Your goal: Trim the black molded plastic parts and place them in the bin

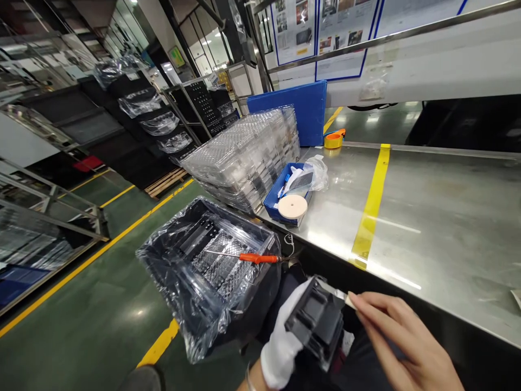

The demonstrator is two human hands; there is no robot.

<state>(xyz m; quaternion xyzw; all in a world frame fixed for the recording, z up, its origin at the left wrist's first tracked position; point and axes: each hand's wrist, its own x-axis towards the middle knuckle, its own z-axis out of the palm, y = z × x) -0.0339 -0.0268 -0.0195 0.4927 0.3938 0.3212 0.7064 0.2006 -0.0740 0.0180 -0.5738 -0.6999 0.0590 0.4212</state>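
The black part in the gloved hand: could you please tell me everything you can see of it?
The black part is a boxy, squarish piece of what looks like matte plastic, with open recesses divided by ribs. It sits tilted, held in the white-gloved left hand. A shiny metal strip lies along its upper edge and reaches the right hand's fingers. Whether the strip is attached cannot be told.

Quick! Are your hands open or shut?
Left hand: closed, holding a black plastic part.
Right hand: fingertips on its shiny strip; can't tell if gripping.
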